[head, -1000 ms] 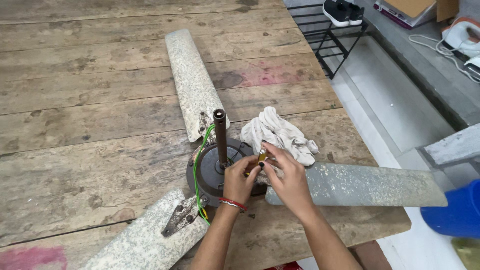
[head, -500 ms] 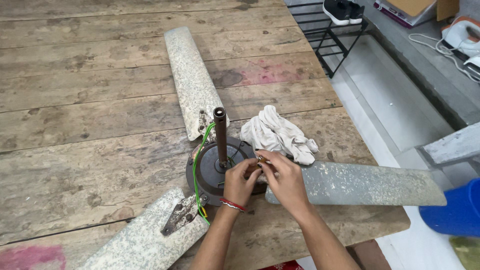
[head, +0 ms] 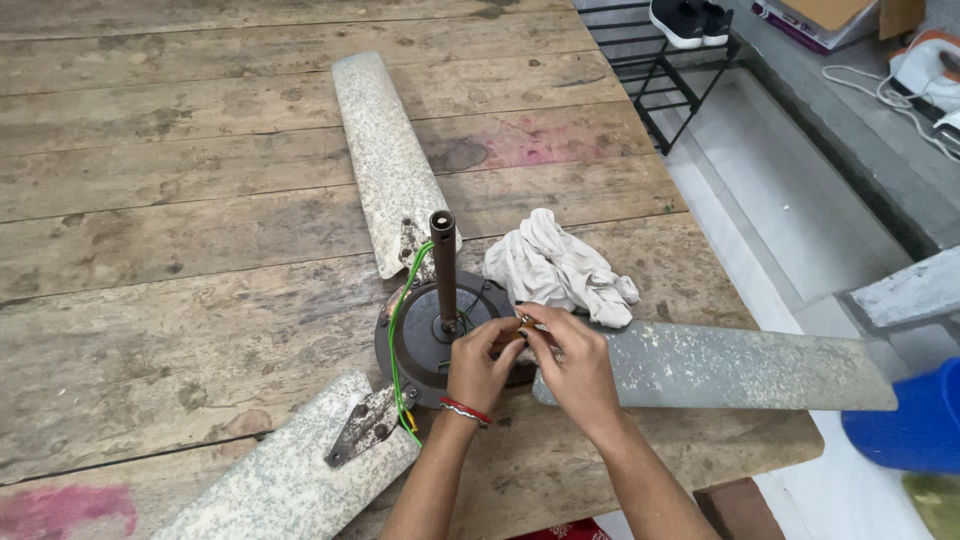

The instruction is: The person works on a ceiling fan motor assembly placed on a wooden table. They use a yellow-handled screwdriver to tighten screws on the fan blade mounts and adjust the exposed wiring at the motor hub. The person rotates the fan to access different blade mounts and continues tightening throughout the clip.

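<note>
A ceiling fan lies on a wooden table. Its dark round motor housing has a brown rod standing upright and a green wire looping beside it. Three speckled white blades spread out: one far, one near left, one right. My left hand and my right hand meet at the housing's right edge, where the right blade joins. Their fingertips pinch a small brown part between them.
A crumpled white cloth lies just behind my hands. The table's right edge drops to a tiled floor with a black metal rack, shoes, a blue bucket and a grey ledge with cables.
My hands stay together at the housing's right edge, fingers shifting slightly around the small part. The fan and cloth have not moved.
</note>
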